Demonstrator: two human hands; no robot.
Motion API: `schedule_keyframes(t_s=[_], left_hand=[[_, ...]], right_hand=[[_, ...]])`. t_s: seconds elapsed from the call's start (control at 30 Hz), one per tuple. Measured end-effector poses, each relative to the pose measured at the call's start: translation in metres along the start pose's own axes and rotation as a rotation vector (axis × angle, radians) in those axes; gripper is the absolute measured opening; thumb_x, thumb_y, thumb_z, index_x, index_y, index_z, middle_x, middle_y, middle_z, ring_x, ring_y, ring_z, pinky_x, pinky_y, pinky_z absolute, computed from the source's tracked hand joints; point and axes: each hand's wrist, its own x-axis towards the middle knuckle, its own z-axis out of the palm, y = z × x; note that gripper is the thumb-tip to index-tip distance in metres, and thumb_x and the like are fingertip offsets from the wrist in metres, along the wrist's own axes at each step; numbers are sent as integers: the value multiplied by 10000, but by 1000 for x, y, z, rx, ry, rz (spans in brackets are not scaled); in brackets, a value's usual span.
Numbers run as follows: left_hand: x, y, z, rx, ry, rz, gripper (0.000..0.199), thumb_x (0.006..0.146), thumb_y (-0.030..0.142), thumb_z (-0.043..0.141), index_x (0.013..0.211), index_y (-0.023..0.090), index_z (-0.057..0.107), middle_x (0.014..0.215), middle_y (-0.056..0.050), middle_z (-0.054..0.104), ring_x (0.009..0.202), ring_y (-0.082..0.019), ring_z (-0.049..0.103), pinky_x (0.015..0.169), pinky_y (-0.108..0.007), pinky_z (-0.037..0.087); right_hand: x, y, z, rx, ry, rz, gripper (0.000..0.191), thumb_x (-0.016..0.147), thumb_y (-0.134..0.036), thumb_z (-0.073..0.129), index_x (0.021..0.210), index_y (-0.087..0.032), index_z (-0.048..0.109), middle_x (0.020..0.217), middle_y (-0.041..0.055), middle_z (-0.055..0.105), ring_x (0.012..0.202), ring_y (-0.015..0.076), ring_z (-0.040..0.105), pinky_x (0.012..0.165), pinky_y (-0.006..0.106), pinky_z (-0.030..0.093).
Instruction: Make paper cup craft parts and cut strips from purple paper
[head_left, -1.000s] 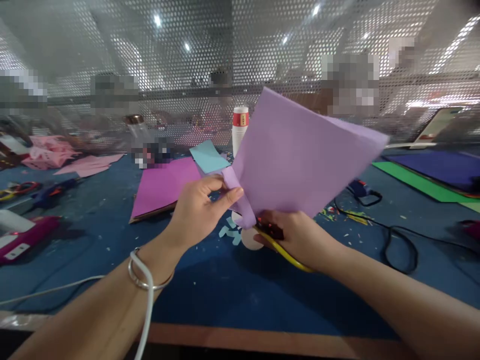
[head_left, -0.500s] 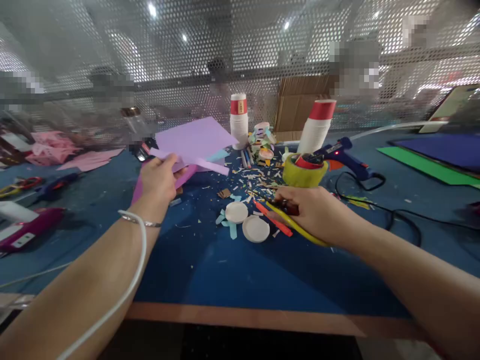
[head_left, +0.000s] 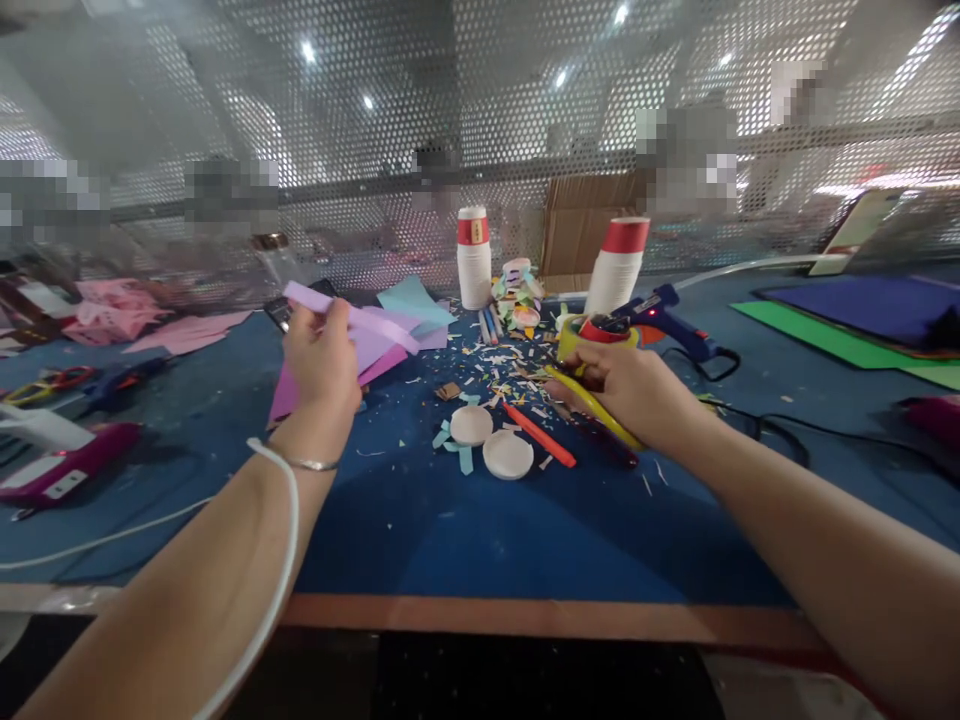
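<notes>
My left hand (head_left: pixel 324 355) is closed in a pinch on a lilac paper strip (head_left: pixel 386 330), above lilac and magenta paper sheets (head_left: pixel 386 360). My right hand (head_left: pixel 626 385) is wrapped round yellow-handled scissors (head_left: pixel 596 408); their blades are mostly hidden. It is beside a roll of yellow tape (head_left: pixel 571 337). A dark, slender object (head_left: pixel 616 447) lies under this hand, partly hidden. Between my hands lie two white paper discs (head_left: pixel 508 456), light blue paper pieces (head_left: pixel 466 459) and an orange-red pen (head_left: pixel 540 436).
Two stacks of paper cups (head_left: pixel 474 275) stand at the back among paper scraps. A blue glue gun (head_left: pixel 667 320) trails a black cable at right, near green and blue sheets (head_left: pixel 840 338). A purple power strip (head_left: pixel 75 465) and pink paper (head_left: pixel 112 310) are at left.
The large lilac sheet has dropped lower, uncovering more of a light blue sheet behind it. My left hand still holds the strip. My right hand has shifted slightly, showing the dark object below.
</notes>
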Motion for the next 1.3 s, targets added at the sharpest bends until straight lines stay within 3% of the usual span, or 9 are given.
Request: schedule_keyframes(t_s=[0.03,0.13,0.2,0.37,0.47,0.9,0.97,1.13,1.3], left_hand=[[-9,7,4,-45,-54,-30,106,850,304,638,839,220,575,833,-13,700,667,-133,666,556,-222,510],[-38,24,13,-254,-281,-293,80,909,248,601,837,230,573,767,-18,727,634,-139,660,554,-222,531],[-55,31,17,-286,-366,-341,124,959,243,564,838,230,590,760,-32,739,637,-145,670,551,-218,533],[-75,41,21,-317,-421,-436,182,989,236,542,814,215,586,750,-40,739,647,-150,686,565,-221,549],[-79,44,21,-332,-427,-494,167,998,224,539,839,198,583,746,-34,735,606,-125,673,552,-204,549],[-85,45,20,-461,-416,-624,183,949,200,626,768,178,606,711,-14,699,597,-93,637,600,-193,559],[-86,45,18,-472,-502,-603,144,906,197,680,771,178,632,726,-1,693,626,-93,642,631,-199,559],[-91,38,13,-298,-859,-525,117,766,243,823,837,174,759,838,-18,735,738,-117,671,641,-204,532],[-93,32,13,-275,-870,-515,114,725,241,855,776,172,781,771,-21,740,714,-111,674,671,-204,540]], right_hand=[[-1,-2,0,52,23,-8,444,820,-648,660,802,-206,613,536,-24,553,514,146,490,529,270,349],[-2,-6,3,197,39,-18,456,841,-659,651,779,-215,567,527,-35,542,492,133,466,505,265,335],[-3,-8,4,284,25,-15,441,850,-641,660,790,-215,561,555,-31,575,479,126,476,496,262,346],[-6,-18,6,511,-52,-23,406,848,-589,699,809,-207,569,657,-13,643,484,116,529,503,257,405],[-8,-20,7,538,-70,-36,374,848,-551,717,813,-208,573,653,-23,629,491,112,518,499,253,394],[-7,-19,12,614,-142,-51,320,807,-434,747,735,-203,539,583,-76,481,465,72,396,448,222,324],[-8,-21,10,647,-159,-25,335,793,-449,757,734,-207,533,571,-80,474,451,72,400,437,220,332],[-9,-24,8,695,-202,11,368,768,-487,776,744,-208,538,558,-81,490,434,73,401,419,220,331],[-8,-21,8,600,-140,-52,335,829,-480,721,760,-203,547,582,-72,491,477,81,411,468,229,339]])
